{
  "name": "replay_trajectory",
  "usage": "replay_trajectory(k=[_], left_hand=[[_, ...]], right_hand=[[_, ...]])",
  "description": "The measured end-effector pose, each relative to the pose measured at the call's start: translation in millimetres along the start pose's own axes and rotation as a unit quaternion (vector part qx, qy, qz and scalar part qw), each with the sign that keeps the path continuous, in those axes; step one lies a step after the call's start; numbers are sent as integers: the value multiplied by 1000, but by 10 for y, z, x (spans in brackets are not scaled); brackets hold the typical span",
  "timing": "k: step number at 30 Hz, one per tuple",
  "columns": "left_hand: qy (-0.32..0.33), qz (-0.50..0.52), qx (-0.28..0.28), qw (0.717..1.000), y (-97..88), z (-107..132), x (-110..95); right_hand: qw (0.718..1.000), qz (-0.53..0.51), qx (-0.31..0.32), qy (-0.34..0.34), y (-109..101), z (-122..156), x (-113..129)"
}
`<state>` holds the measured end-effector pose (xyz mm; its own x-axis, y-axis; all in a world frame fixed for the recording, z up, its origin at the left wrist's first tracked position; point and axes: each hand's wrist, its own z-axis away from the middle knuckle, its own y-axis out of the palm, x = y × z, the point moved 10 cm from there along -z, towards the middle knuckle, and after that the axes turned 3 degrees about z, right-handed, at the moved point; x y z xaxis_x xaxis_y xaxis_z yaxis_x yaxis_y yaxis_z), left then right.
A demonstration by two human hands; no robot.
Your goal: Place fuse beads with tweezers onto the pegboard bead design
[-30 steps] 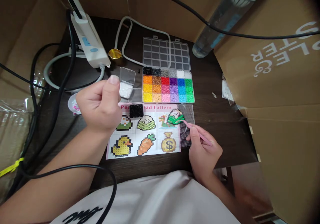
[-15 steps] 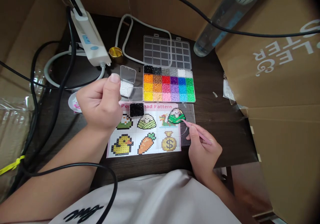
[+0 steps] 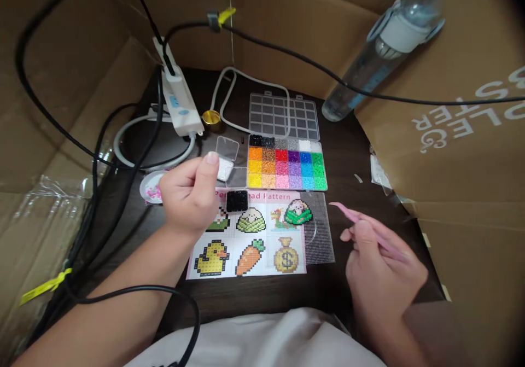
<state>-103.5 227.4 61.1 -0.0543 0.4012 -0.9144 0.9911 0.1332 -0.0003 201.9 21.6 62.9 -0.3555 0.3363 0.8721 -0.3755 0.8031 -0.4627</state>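
Lifting clear of the pegboard toward the tabletop's right edge, the right hand is pinching pink tweezers, while the left hand is hovering curled over the pattern sheet.

The bead box and its lid are clear glossy plastic. The pattern sheet is smooth printed paper — the pegboard clear, studded plastic. The surface is dark matt wood grain, the walls matt brown cardboard. The tweezers look like smooth pink plastic.

The left hand hides part of the pattern sheet.
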Motion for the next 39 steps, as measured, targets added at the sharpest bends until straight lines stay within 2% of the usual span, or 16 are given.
replay_trajectory(k=[3,7,11,16,21,30,39], left_hand=[[26,-26,32,999,43,-5,-98],[29,-38,40,998,41,-16,-138],[25,-27,45,998,49,-19,-123],[16,-26,48,998,62,-13,-120],[14,-18,48,999,60,-11,-105],[20,-11,52,998,70,0,-112],[29,-22,54,998,85,-22,-170]], right_hand=[[999,-17,-2,-42,105,-215,241],[990,-63,79,-94,572,-354,502],[980,-77,153,-96,1005,-291,522],[963,-50,238,-113,1300,-145,451],[954,-50,272,-116,1389,-106,394],[954,-83,273,-95,1400,-105,352],[947,-75,290,-116,1433,-102,389]])
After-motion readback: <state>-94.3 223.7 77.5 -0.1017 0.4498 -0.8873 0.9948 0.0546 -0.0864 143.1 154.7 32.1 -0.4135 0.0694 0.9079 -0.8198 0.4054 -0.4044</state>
